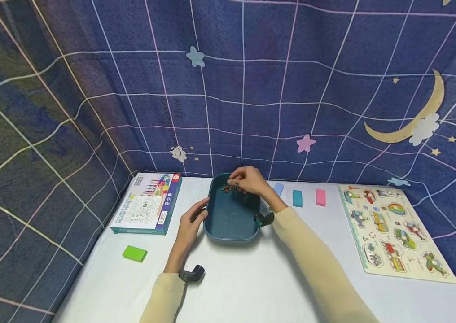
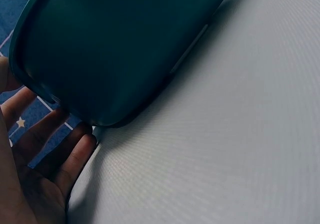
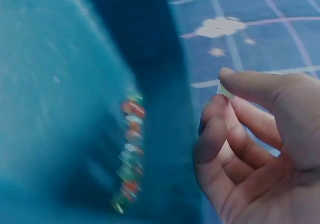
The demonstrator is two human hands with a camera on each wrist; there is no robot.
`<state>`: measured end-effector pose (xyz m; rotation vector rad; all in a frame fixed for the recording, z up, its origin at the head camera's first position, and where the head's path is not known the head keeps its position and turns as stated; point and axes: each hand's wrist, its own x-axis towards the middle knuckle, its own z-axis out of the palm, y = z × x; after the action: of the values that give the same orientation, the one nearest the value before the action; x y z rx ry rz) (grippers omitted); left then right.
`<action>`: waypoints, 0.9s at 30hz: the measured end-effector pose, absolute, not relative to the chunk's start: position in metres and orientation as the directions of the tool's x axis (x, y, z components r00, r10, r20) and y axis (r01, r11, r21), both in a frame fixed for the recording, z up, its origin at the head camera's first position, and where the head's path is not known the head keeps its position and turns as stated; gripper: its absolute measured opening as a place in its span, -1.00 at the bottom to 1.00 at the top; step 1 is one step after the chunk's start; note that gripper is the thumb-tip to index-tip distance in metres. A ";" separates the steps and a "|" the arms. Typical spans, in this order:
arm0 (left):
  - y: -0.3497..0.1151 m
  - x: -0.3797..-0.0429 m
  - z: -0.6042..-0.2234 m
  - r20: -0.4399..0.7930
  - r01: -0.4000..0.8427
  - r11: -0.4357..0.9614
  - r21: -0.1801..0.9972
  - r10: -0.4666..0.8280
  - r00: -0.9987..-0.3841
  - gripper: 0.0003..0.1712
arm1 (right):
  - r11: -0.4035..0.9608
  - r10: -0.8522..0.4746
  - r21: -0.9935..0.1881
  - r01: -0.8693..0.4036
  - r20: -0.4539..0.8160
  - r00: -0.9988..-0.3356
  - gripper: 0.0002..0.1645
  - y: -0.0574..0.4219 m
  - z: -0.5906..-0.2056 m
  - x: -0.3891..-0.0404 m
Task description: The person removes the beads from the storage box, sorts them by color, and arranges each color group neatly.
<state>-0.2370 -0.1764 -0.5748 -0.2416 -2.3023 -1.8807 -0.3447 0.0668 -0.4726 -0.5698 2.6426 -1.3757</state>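
A dark teal plastic bin [image 1: 232, 220] stands on the white table, with a row of small red, green and whitish beads [image 3: 132, 154] along the far end of its floor. My right hand [image 1: 250, 180] is over that far end. Between thumb and fingertip it pinches a small pale-green bead [image 3: 224, 91], mostly covered by the fingers. My left hand [image 1: 187, 229] is at the bin's left side. In the left wrist view its spread fingers [image 2: 75, 159] lie against the outer wall, with the thumb close by the rim.
Left of the bin lie a boxed craft set [image 1: 147, 204] and a green block [image 1: 134, 253]. To the right are a light blue block [image 1: 278, 188], a teal block [image 1: 297, 198], a pink block [image 1: 320, 197] and a picture puzzle board [image 1: 397, 233]. A patterned curtain [image 1: 252, 112] hangs behind.
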 end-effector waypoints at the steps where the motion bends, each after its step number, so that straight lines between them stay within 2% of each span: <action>1: -0.176 -0.237 -0.575 0.225 0.225 0.195 0.955 0.024 -0.974 -0.54 | 0.509 -0.372 -0.814 -0.280 0.085 -0.924 -0.74 0.075 -0.470 -0.342; 6: -0.175 -0.237 -0.577 0.236 0.239 0.198 0.951 0.038 -0.971 -0.53 | 0.514 -0.359 -0.812 -0.277 0.090 -0.929 -0.73 0.128 -0.472 -0.323; 15: -0.176 -0.236 -0.573 0.217 0.218 0.222 0.950 0.030 -0.976 -0.53 | 0.638 -0.360 -0.705 -0.310 0.083 -0.929 -0.79 0.212 -0.500 -0.297; 22: -0.177 -0.238 -0.572 0.214 0.217 0.209 0.953 0.037 -0.976 -0.52 | 0.667 -0.401 -0.657 -0.352 0.082 -0.913 -0.86 0.240 -0.520 -0.286; 27: -0.178 -0.237 -0.573 0.208 0.212 0.191 0.958 0.037 -0.977 -0.52 | 0.673 -0.418 -0.649 -0.355 0.062 -0.906 -0.83 0.245 -0.531 -0.284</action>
<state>-0.2374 -0.1777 -0.5733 -0.2435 -2.3138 -1.8987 -0.2838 0.2454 -0.5311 -0.6466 2.7887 -1.0525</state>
